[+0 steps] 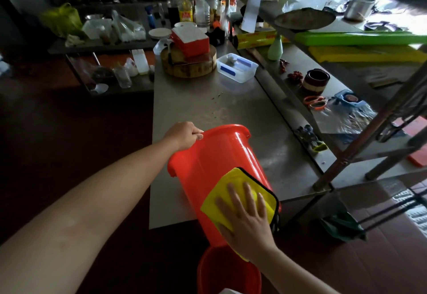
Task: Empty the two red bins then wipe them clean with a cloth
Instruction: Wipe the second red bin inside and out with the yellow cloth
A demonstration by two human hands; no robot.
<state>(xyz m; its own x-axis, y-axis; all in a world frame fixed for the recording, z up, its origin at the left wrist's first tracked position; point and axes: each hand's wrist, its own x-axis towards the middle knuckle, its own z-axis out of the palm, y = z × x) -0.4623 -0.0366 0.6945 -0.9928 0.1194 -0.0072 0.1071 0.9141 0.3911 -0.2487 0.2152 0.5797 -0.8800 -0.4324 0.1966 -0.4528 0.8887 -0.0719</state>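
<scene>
left hand [184, 135] is gripping the rim of the upper red bin [215, 162], with its fingers curled round the lip. upper red bin is lying tilted over the near edge of the steel table [196, 99], its mouth pointing away from the person and its base pointing toward them; whether its wall is touching the table cannot be told. right hand [247, 222] is pressing the yellow cloth [231, 178] flat against the bin's outer wall near the base, fingers straight and spread, holding nothing in a grip. lower red bin [208, 270] is standing beneath the base of the upper one, partly hidden by the right forearm. farther along the table, a clear plastic container [238, 68] is sitting just beside a round wooden block [184, 67], which is carrying a red box [190, 40]
</scene>
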